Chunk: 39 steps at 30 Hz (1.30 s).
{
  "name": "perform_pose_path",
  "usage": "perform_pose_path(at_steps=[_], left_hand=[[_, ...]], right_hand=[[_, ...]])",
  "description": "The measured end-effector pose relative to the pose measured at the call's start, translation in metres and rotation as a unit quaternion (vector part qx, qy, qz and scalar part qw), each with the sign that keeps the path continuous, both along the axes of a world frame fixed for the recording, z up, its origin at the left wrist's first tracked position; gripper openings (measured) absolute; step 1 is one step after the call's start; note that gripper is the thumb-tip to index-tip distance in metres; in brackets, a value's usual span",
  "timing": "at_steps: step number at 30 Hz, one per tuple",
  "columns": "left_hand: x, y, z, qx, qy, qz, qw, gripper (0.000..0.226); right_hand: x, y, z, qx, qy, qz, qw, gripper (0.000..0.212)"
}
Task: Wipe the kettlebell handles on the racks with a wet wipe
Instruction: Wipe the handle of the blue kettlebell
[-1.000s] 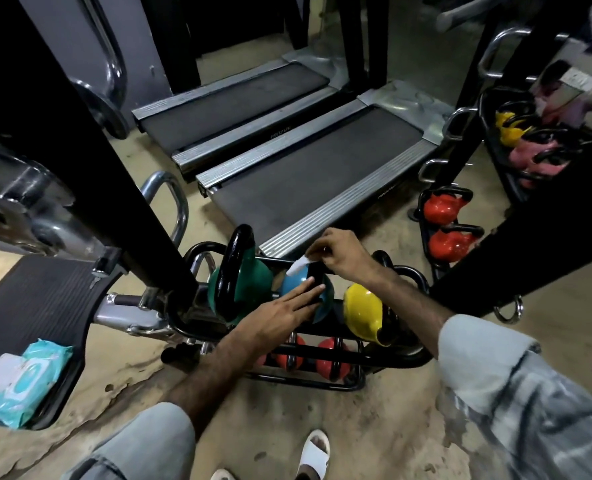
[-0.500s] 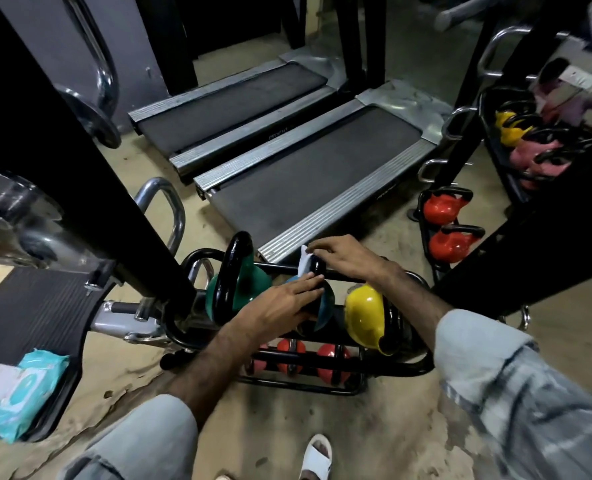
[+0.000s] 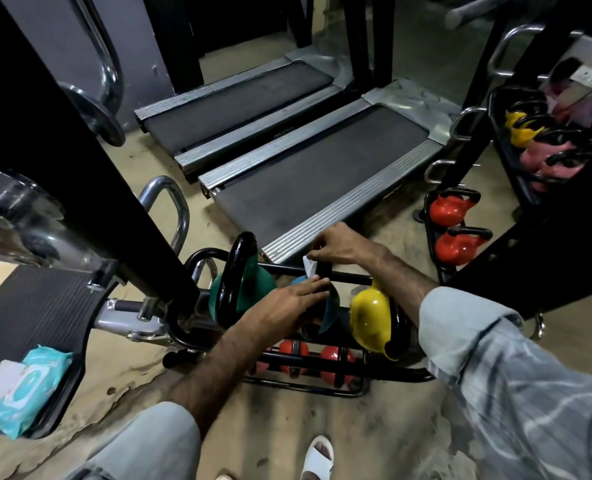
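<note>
Now right hand (image 3: 339, 245) pinches wet wipe (image 3: 310, 266) on blue kettlebell (image 3: 329, 311) handle; left hand (image 3: 287, 303) steadies.

A single wide-angle head camera looked steeply down and forward from a standing person's height. Both forearms reached into the centre of the frame, close below the lens, over a low black tubular kettlebell rack (image 3: 339, 377) on the floor. Two grey-belted treadmills (image 3: 308, 174) lay farther ahead.
</note>
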<state>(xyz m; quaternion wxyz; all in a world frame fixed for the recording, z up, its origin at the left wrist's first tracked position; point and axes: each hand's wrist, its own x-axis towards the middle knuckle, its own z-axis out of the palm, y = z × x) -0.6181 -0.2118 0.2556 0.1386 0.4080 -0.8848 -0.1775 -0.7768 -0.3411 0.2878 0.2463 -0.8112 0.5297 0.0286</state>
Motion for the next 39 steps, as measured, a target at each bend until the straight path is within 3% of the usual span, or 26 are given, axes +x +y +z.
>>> perform_pose_path(at_steps=[4,15,22,24,26,28,30,33,37,39], left_hand=[[-0.001,0.000,0.002,0.003,0.004,0.005,1.000,0.059],[0.000,-0.001,0.004,0.018,0.006,0.016,1.000,0.057],[-0.003,-0.001,0.002,0.019,0.018,0.023,0.999,0.052],[-0.004,0.000,0.002,0.025,0.022,0.033,0.999,0.053],[-0.005,0.000,0.006,0.029,0.021,0.039,0.999,0.054],[-0.004,0.000,0.007,0.029,0.018,0.044,0.998,0.056],[-0.003,0.000,0.008,0.033,0.013,0.045,0.998,0.057],[-0.004,0.001,0.008,0.036,0.019,0.055,0.998,0.056],[-0.006,0.001,0.009,0.037,0.010,0.064,0.997,0.056],[-0.006,0.000,0.007,0.042,0.009,0.068,0.997,0.056]], right_hand=[[0.022,-0.008,0.009,-0.045,0.111,0.027,0.992,0.036],[0.017,-0.008,0.014,-0.068,0.118,0.010,0.991,0.025],[0.002,0.018,0.013,-0.053,0.022,0.024,0.998,0.025],[-0.006,0.025,0.011,-0.065,-0.021,-0.025,0.997,0.022],[-0.011,0.033,0.005,-0.064,-0.096,-0.143,0.983,0.021],[-0.009,0.043,-0.005,-0.033,-0.168,-0.268,0.948,0.021],[-0.004,0.052,-0.015,0.009,-0.246,-0.381,0.891,0.022],[0.002,0.063,-0.021,0.133,-0.391,-0.527,0.743,0.021],[-0.001,0.065,-0.025,0.310,-0.467,-0.550,0.619,0.021],[0.001,0.063,-0.027,0.377,-0.521,-0.549,0.534,0.032]])
